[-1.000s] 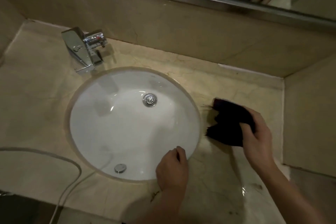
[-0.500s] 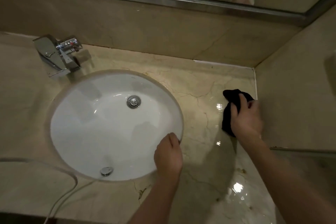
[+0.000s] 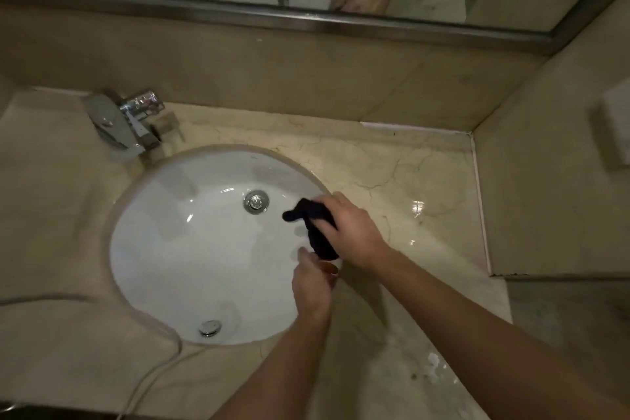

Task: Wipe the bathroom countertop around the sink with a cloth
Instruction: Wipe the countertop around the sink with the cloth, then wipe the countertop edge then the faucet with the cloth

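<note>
Swept back from the bench's (image 3: 409, 181) right rear corner: cloth (image 3: 315, 225), clamped in right hand (image 3: 351, 232), now over the sink's (image 3: 177, 249) right rim. Left hand (image 3: 312, 283) curled just beneath, grip unclear. Probably regathering before another pass.

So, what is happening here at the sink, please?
A person is cleaning a bathroom counter. The right hand grips a dark cloth at the right rim of the white sink. The left hand rests on the rim just below it. The countertop to the right shines wet.
</note>
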The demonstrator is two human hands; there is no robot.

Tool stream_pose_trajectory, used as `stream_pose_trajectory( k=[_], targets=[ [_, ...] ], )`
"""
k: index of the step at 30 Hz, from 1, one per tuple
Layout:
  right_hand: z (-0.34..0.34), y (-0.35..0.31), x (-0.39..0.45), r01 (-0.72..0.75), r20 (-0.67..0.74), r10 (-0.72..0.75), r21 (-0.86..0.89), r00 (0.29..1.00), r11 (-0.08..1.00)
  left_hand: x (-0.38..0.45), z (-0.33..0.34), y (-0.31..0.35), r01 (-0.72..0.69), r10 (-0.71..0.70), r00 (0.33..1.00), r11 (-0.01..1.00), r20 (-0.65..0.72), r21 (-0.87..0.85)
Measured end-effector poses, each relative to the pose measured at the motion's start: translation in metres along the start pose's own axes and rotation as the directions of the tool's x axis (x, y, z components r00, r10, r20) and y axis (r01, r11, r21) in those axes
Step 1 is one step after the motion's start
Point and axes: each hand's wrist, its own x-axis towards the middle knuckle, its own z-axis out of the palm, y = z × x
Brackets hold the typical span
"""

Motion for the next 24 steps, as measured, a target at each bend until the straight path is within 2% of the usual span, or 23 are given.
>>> stream_pose_trajectory(
  k=[1, 2, 4, 6, 8, 9, 11, 13, 14, 15, 16, 18, 19, 21, 24],
  targets=[
    [-0.005, 0.001, -0.014, -0.01, -0.028, 0.011, 0.022, 1.0, 1.0, -0.001, -0.01, 0.008, 0.113, -0.105, 0.993, 0.973, 0.049, -0.201],
    [-0.009, 0.0, -0.028, -0.02, -0.041, 0.022, 0.041, 0.999, 0.999, -0.003, -0.024, 0.014, 0.184, -0.158, 0.982, 0.928, 0.105, -0.324],
    [-0.015, -0.007, -0.053, -0.022, 0.008, 0.021, 0.051, 1.0, 0.998, -0.013, -0.052, 0.028, 0.295, -0.204, 0.945, 0.868, 0.255, -0.399],
    [-0.016, -0.02, -0.068, 0.04, 0.106, -0.039, -0.009, 0.994, 0.999, -0.028, -0.073, 0.046, 0.369, -0.221, 0.891, 0.861, 0.397, -0.35],
    [-0.014, -0.044, -0.079, 0.144, 0.136, -0.144, 0.01, 0.98, 0.989, -0.043, -0.091, 0.062, 0.311, -0.186, 0.896, 0.911, 0.404, -0.27],
    [-0.012, -0.057, -0.085, 0.19, 0.104, -0.194, 0.049, 0.975, 0.981, -0.047, -0.099, 0.068, 0.259, -0.152, 0.915, 0.931, 0.374, -0.256],
    [-0.005, -0.078, -0.095, 0.25, -0.059, -0.245, 0.112, 0.968, 0.962, -0.053, -0.112, 0.078, 0.208, -0.095, 0.931, 0.932, 0.353, -0.297],
    [0.011, -0.096, -0.102, 0.196, -0.276, -0.134, 0.213, 0.952, 0.957, -0.06, -0.128, 0.087, 0.222, -0.058, 0.911, 0.903, 0.407, -0.368],
    [0.021, -0.106, -0.105, 0.111, -0.318, 0.005, 0.345, 0.948, 0.932, -0.063, -0.138, 0.091, 0.233, -0.045, 0.9, 0.891, 0.434, -0.39],
    [0.03, -0.118, -0.108, 0.014, -0.275, 0.149, 0.514, 0.95, 0.857, -0.065, -0.147, 0.094, 0.238, -0.03, 0.89, 0.882, 0.455, -0.407],
    [0.038, -0.127, -0.11, -0.073, -0.169, 0.243, 0.662, 0.955, 0.746, -0.066, -0.155, 0.095, 0.239, -0.015, 0.883, 0.874, 0.468, -0.423],
    [0.053, -0.145, -0.112, -0.14, -0.018, 0.276, 0.828, 0.961, 0.542, -0.068, -0.175, 0.095, 0.216, 0.027, 0.88, 0.866, 0.474, -0.45],
    [0.058, -0.153, -0.113, -0.14, -0.01, 0.289, 0.857, 0.957, 0.495, -0.068, -0.186, 0.093, 0.191, 0.047, 0.886, 0.87, 0.462, -0.455],
    [0.064, -0.165, -0.117, -0.102, -0.084, 0.325, 0.85, 0.942, 0.516, -0.065, -0.208, 0.087, 0.113, 0.076, 0.907, 0.904, 0.415, -0.413],
    [0.075, -0.18, -0.121, -0.09, -0.177, 0.363, 0.787, 0.915, 0.611, -0.06, -0.24, 0.076, 0.009, 0.063, 0.931, 0.981, 0.359, -0.194]
  ],
)
